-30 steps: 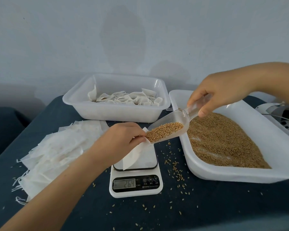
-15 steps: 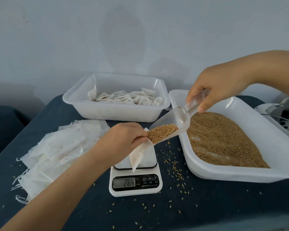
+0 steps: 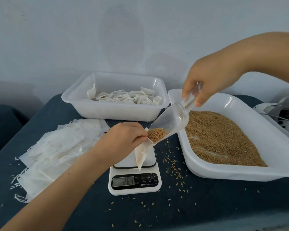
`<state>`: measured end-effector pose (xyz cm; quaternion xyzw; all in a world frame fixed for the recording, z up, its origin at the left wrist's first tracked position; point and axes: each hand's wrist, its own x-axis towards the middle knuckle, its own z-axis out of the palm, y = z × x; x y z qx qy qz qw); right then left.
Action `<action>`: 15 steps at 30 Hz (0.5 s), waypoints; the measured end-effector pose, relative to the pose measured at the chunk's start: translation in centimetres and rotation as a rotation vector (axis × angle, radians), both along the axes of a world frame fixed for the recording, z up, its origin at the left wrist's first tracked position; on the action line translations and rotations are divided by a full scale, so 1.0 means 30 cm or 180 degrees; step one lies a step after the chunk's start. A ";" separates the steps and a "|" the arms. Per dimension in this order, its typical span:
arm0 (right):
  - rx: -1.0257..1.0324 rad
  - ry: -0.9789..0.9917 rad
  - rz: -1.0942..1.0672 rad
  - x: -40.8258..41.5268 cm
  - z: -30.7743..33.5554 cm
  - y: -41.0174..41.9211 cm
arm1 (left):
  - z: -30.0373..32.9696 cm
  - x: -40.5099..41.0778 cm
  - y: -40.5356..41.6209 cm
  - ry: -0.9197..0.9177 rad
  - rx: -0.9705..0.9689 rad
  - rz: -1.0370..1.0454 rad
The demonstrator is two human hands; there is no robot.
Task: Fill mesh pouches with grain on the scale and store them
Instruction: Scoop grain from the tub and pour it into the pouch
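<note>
My left hand (image 3: 123, 139) pinches the mouth of a white mesh pouch (image 3: 142, 152) that hangs above the white scale (image 3: 135, 182); its display reads 264. My right hand (image 3: 208, 84) grips the handle of a clear plastic scoop (image 3: 172, 120), tilted steeply down to the left. Brown grain (image 3: 157, 135) has slid to the scoop's lip, which sits at the pouch mouth. A wide white tray (image 3: 250, 172) of grain lies to the right.
A white tub (image 3: 117, 110) with filled pouches stands at the back. A pile of flat empty pouches (image 3: 57, 152) covers the dark cloth at left. Loose grains (image 3: 175, 169) lie scattered around the scale. A white device (image 3: 284, 110) sits at the far right edge.
My right hand rose and tipped the scoop more steeply. The grain slid down to the lip at the pouch mouth. The pouch now hangs lower and narrower.
</note>
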<state>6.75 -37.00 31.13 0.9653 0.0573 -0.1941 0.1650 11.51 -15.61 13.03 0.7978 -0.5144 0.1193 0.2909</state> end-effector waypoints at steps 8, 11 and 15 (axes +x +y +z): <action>-0.0127 -0.0023 -0.0033 0.009 0.014 0.023 | 0.003 0.012 0.008 0.0062 0.0026 0.0074; -0.0130 -0.0057 -0.0049 0.010 0.017 0.025 | 0.001 0.016 0.009 0.0093 0.0017 0.0114; -0.0137 -0.0172 -0.0063 0.020 0.024 0.011 | 0.000 0.021 0.004 0.0075 -0.0010 0.0137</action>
